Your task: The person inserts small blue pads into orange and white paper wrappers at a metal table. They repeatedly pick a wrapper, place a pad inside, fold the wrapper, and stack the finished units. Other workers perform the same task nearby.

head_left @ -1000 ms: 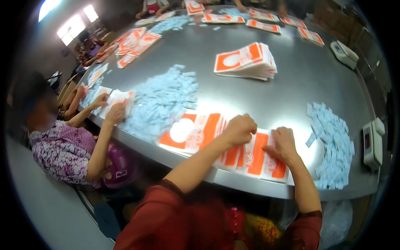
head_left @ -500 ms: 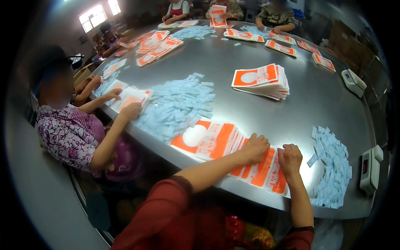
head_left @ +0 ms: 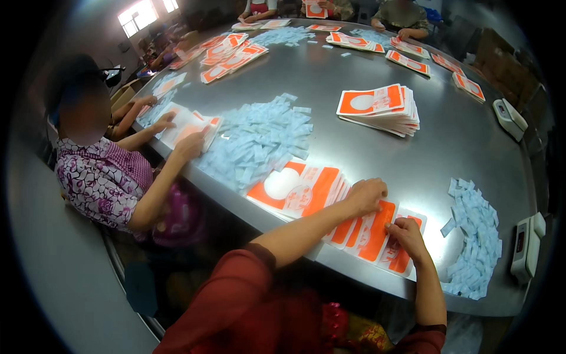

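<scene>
A fanned row of flat orange-and-white plastic bags (head_left: pixel 315 186) lies along the near table edge in front of me. My left hand (head_left: pixel 367 196) is over the upper edge of the row, its fingers curled. Whatever those fingers hold, if anything, is hidden. Thumb and fingers of my right hand (head_left: pixel 407 237) are pinched at the side of an orange bag (head_left: pixel 369 236) toward the row's right end. Small pale-blue packets lie in heaps on both sides, a large left heap (head_left: pixel 259 138) touching the bags and a right heap (head_left: pixel 474 242) beyond my right hand.
A thick stack of similar bags (head_left: pixel 377 109) sits mid-table on the metal table (head_left: pixel 283 71). White scales (head_left: pixel 526 248) stand at the right edge. At my left, a person in a patterned shirt (head_left: pixel 100 183) handles bags. Others work across the table amid more bags and packets.
My right hand has moved slightly left and down, from the row's upper right corner onto a bag's side. More of the rightmost bag shows. The left hand stays at the upper edge.
</scene>
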A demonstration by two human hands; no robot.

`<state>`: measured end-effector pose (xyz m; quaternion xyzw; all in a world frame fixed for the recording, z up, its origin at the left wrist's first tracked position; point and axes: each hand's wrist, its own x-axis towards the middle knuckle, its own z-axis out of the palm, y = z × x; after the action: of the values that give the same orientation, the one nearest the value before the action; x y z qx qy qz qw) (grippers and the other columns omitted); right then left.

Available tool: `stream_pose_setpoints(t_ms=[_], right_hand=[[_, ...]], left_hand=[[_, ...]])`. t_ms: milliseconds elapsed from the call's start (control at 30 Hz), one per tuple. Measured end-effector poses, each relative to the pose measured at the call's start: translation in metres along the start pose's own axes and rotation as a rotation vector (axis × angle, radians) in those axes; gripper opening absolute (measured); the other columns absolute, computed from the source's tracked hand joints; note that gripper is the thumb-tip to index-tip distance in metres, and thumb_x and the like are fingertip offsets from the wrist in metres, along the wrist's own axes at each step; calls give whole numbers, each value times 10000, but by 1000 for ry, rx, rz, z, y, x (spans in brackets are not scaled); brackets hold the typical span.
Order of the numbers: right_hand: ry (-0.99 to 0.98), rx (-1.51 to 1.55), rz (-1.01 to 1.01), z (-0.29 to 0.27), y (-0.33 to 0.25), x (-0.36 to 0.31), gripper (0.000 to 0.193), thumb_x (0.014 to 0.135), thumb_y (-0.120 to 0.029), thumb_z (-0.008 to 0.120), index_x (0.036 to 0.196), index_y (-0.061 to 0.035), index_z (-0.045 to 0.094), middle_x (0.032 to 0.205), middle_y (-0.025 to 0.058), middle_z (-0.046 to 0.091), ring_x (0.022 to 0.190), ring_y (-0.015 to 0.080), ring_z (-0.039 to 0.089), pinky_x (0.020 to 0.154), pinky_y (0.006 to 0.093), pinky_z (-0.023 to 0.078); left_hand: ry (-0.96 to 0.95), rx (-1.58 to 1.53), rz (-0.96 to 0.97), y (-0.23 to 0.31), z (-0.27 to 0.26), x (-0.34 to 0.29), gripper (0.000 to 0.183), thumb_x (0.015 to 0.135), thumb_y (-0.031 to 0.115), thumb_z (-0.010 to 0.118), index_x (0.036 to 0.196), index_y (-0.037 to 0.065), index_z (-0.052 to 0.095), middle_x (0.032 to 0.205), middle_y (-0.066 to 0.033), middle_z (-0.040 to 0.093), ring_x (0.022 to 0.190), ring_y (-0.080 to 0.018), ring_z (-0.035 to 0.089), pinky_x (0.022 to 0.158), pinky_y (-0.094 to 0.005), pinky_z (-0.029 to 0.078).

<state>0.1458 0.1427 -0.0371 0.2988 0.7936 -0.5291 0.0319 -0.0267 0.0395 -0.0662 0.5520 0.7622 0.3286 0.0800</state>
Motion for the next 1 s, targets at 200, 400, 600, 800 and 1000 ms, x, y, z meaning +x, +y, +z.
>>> stream_pose_setpoints(t_ms=[200, 400, 600, 800, 1000], right_hand=[[-178, 104, 129, 2, -19, -10, 238, 823, -201, 591, 741, 22, 602, 621, 47, 573, 517, 123, 543, 472, 254, 439], [-13, 295, 81, 5, -19, -11, 192, 801, -158, 614, 692, -1, 594, 536, 40, 547, 380, 104, 478, 366, 219, 373], [138, 371, -36, -9, 0, 2, 185, 781, -159, 631, 638, -62, 564, 482, -16, 500, 319, 54, 375, 311, 182, 272], [101, 358, -4, 11, -26, -10, 233, 796, -188, 564, 764, 39, 606, 557, 33, 523, 357, 106, 441, 332, 219, 312], [28, 219, 12, 4, -7, -2, 310, 878, -256, 529, 718, 7, 564, 587, 29, 511, 390, 103, 449, 376, 225, 342]], left_hand=[[7, -175, -41, -3, -21, -7, 321, 613, 130, 746, 893, 69, 602, 928, -75, 583, 905, -270, 566, 774, -366, 464], [47, -155, 50, 7, -19, -5, 394, 657, 115, 658, 1039, 73, 572, 1042, -76, 554, 932, -275, 553, 768, -379, 456], [185, -165, 370, 18, -25, -13, 445, 587, 37, 672, 1016, 93, 564, 1101, -81, 538, 935, -289, 561, 745, -387, 477], [-118, 27, 459, 24, -12, -13, 486, 630, 83, 677, 1096, 151, 558, 1204, -47, 508, 920, -250, 577, 703, -399, 452], [-254, 107, 400, 22, -5, -10, 366, 698, 117, 678, 1054, 150, 603, 1183, -10, 529, 922, -224, 591, 691, -368, 488]])
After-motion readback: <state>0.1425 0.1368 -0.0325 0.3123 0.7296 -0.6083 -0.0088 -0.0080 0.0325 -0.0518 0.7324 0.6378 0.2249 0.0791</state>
